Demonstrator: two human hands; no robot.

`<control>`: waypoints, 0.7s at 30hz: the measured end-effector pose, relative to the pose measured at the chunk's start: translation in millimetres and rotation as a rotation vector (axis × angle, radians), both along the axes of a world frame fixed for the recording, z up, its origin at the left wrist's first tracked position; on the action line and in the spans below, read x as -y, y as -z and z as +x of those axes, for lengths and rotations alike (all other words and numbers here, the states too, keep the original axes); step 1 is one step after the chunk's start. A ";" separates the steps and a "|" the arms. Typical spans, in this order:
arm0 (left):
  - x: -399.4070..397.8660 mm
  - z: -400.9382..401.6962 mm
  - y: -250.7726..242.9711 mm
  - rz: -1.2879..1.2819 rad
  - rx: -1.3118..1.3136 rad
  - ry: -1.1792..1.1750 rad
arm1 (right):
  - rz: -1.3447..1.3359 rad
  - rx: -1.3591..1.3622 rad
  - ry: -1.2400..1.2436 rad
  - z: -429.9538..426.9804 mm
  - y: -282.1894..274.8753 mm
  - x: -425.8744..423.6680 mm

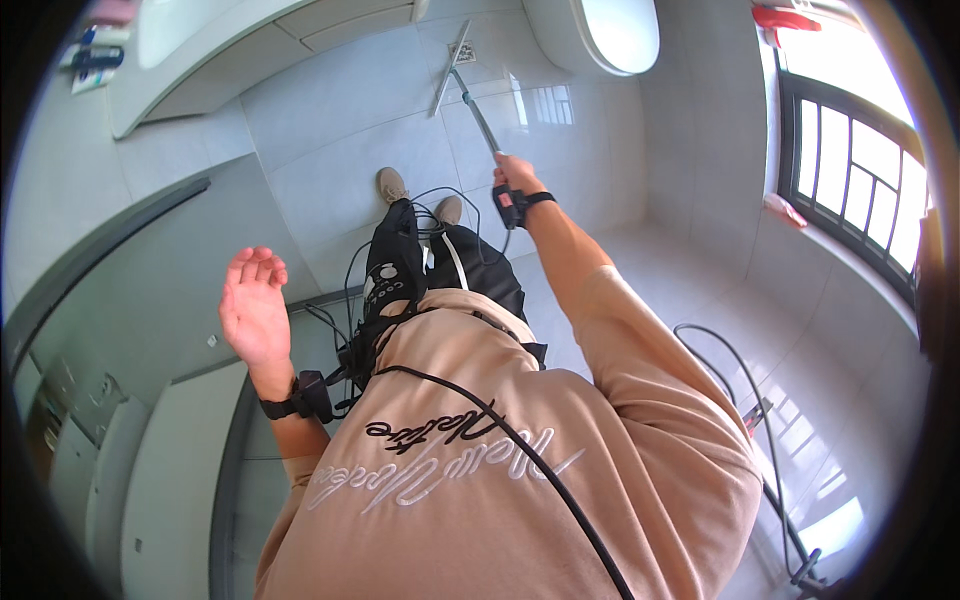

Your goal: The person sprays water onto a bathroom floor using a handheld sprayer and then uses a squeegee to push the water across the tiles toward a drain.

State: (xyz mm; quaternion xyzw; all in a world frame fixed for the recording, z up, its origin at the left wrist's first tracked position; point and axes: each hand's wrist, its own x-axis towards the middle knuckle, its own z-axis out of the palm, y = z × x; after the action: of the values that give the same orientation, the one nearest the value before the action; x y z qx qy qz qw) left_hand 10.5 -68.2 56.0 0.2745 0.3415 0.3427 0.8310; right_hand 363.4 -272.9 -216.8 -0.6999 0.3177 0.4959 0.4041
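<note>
My right hand [516,176] is closed around the pole of a floor squeegee [480,116], with a black device strapped at the wrist. The squeegee's long thin blade [451,69] rests on the tiled floor [337,127] beside a square floor drain [464,52], between the vanity cabinet and the toilet. My left hand [257,300] is raised at the left, palm up with fingers slightly curled, and holds nothing. A black device is strapped to that wrist too.
A toilet [615,34] stands at the top, a vanity cabinet [232,64] at upper left. A glass panel with a dark frame [97,262] is at left, a barred window [855,165] at right. Black cables [480,202] loop around my legs; another cable [776,465] hangs at lower right.
</note>
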 end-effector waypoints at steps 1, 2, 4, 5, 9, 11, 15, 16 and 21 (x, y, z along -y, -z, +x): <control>-2.4 2.1 -1.3 0.013 -0.025 -0.004 | 0.038 -0.031 0.070 4.6 -13.9 16.7; -2.1 2.7 -2.7 0.010 -0.025 0.010 | 0.038 0.008 0.078 3.7 -34.0 32.0; -7.8 13.5 -3.4 0.019 -0.069 0.000 | -0.021 0.014 0.053 5.5 -47.6 83.5; -8.0 19.8 -4.4 0.019 -0.066 0.024 | -0.044 0.039 0.080 4.0 -50.2 112.4; 11.0 51.9 -3.6 -0.026 -0.127 0.039 | -0.085 0.108 0.214 11.7 -57.3 226.9; 14.1 63.3 -2.0 -0.026 -0.142 0.072 | -0.139 0.114 0.361 21.5 -54.1 257.1; 26.7 86.2 0.5 -0.001 -0.180 0.193 | -0.317 0.207 0.249 54.2 -32.5 311.0; 45.2 100.5 0.8 -0.007 -0.190 0.197 | -0.370 0.235 0.342 78.7 -20.0 338.7; 106.3 160.3 -1.4 0.005 -0.336 0.241 | -0.502 0.319 0.457 159.5 34.1 432.7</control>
State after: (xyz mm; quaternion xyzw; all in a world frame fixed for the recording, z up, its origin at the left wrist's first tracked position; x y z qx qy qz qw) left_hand 170.8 -174.4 57.4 0.3689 0.4392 0.1908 0.7966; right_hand 522.9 -705.6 -250.9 -0.7567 0.5104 0.1846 0.3644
